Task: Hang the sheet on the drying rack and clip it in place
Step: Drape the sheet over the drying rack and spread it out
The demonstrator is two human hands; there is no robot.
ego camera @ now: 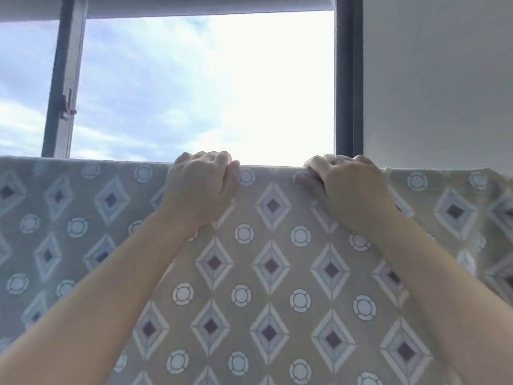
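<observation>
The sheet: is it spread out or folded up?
Spread out. The sheet hangs flat and wide, its pattern unbroken; the left hand and right hand grip its top edge.

You're facing a big window [194,87]: pale blue sky, streaky cloud, glare blazing white toward its right side. A pale blind [194,5] caps the top. There's a dark frame post [348,79] on the right and another upright [62,79] on the left, carrying a latch [66,107]. A plain white wall [438,79] fills your right.

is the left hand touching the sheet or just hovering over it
Touching. The head view shows the left hand with its fingers curled over the top edge of the patterned sheet, gripping the fabric with no gap.
</observation>
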